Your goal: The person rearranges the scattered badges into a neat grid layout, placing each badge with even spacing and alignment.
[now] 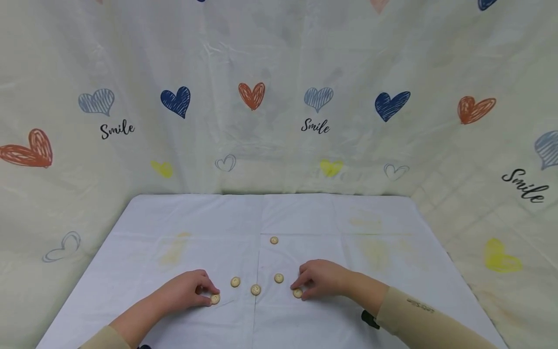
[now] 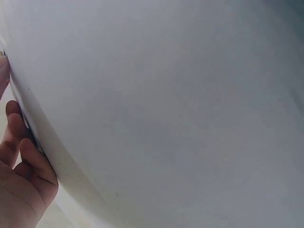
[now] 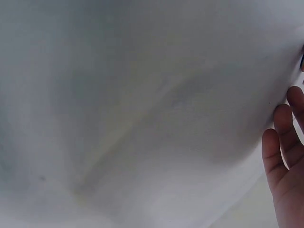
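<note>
Several small tan buttons lie on a white cloth (image 1: 340,218) covering the table. My left hand (image 1: 212,296) has its fingers curled, and its thumb and forefinger pinch the leftmost button (image 1: 215,299) against the cloth. My right hand (image 1: 300,290) is curled the same way over another button (image 1: 298,293) and pinches it at its fingertips. Between the hands lie three free buttons (image 1: 235,281), (image 1: 255,290), (image 1: 279,278). One more button (image 1: 273,240) sits farther back. The wrist views show only blurred white cloth (image 2: 166,109) with the left fingers (image 2: 23,161) and the right fingers (image 3: 285,142) at the frame edges.
A cream backdrop (image 1: 279,97) printed with hearts and "Smile" hangs behind and at both sides of the table. Faint yellow stains (image 1: 174,249) mark the cloth. Both forearms wear beige sleeves (image 1: 418,315).
</note>
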Tool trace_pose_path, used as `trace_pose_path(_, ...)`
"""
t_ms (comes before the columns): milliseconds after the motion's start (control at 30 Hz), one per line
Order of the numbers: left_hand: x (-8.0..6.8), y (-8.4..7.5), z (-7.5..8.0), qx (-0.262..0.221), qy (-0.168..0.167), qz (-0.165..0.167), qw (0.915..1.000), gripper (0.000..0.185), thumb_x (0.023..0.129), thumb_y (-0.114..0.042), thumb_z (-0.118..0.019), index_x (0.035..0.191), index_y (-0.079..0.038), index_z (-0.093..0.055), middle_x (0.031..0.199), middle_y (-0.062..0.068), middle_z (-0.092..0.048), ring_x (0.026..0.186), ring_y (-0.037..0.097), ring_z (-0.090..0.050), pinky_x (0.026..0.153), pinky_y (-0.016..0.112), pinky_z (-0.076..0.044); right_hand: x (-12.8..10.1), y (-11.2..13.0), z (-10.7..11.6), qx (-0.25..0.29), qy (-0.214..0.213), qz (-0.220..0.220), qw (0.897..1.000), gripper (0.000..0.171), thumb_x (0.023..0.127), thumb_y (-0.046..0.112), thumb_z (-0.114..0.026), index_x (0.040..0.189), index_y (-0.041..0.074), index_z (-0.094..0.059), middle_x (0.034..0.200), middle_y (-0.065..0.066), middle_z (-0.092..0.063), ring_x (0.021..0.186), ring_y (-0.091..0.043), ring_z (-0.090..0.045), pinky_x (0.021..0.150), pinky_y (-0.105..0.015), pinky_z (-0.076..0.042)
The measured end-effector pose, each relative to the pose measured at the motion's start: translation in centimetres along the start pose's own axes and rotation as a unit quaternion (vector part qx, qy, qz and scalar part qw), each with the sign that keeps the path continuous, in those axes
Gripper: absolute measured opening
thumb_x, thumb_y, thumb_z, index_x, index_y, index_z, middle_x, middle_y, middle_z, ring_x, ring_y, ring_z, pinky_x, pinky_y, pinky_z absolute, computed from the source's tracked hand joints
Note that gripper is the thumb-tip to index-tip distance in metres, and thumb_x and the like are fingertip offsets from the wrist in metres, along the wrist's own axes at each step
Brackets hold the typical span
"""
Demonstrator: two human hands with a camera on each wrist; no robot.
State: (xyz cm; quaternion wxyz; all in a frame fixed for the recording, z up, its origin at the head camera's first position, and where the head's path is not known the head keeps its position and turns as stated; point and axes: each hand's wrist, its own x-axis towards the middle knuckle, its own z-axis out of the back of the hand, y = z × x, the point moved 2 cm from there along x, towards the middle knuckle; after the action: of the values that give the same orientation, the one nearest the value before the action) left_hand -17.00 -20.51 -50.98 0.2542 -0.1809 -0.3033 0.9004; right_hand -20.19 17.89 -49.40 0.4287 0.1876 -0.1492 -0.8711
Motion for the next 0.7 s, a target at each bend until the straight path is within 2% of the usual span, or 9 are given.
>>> trace_pose_path(133,0.09,0.15,-0.13,-0.006,0.003,0.002,1.0000,0.017,0.082,-0.030,-0.081,0.098,-0.033,-0.077,0.088,-0.017,-0.057,0.074,0.002,-0.050,0.066,0.024,-0.044,0.14,-0.01,-0.03,-0.018,-0.001,0.010,1.000,0.029,0.083,0.033,-0.082,0.112,0.032,-0.077,0.080,0.021,-0.054,0.069,0.003,-0.043,0.067,-0.016,-0.037)
trace_pose_path(333,0.15,0.44,-0.35,-0.008,0.004,0.003,1.0000,0.017,0.082,-0.030,-0.081,0.098,-0.035,-0.077,0.087,-0.017,-0.057,0.075,0.002,-0.050,0.066,0.024,-0.044,0.20,-0.05,-0.10,-0.036,0.008,-0.002,0.999,0.026,0.083,0.036,-0.081,0.109,0.034,-0.078,0.080,0.024,-0.055,0.071,0.003,-0.045,0.071,-0.018,-0.039)
trace_pose_path(500,0.02,0.22,-0.07,-0.002,0.001,-0.002,1.0000,0.016,0.083,-0.031,-0.080,0.099,-0.034,-0.077,0.088,-0.017,-0.057,0.075,0.001,-0.050,0.067,0.024,-0.044,0.20,-0.01,-0.08,-0.046,0.002,0.004,0.999,0.024,0.084,0.037,-0.080,0.108,0.035,-0.078,0.079,0.024,-0.055,0.071,0.003,-0.045,0.072,-0.019,-0.039)
trace_pose_path(700,0.04,0.01,0.11,-0.008,0.002,-0.009,0.9999,0.016,0.083,-0.031,-0.080,0.099,-0.033,-0.077,0.089,-0.016,-0.058,0.075,0.002,-0.050,0.067,0.024,-0.044,-0.09,-0.12,0.17,-0.041,-0.021,0.028,0.999,0.024,0.084,0.035,-0.080,0.108,0.032,-0.078,0.076,0.023,-0.054,0.068,0.005,-0.044,0.068,-0.017,-0.038)
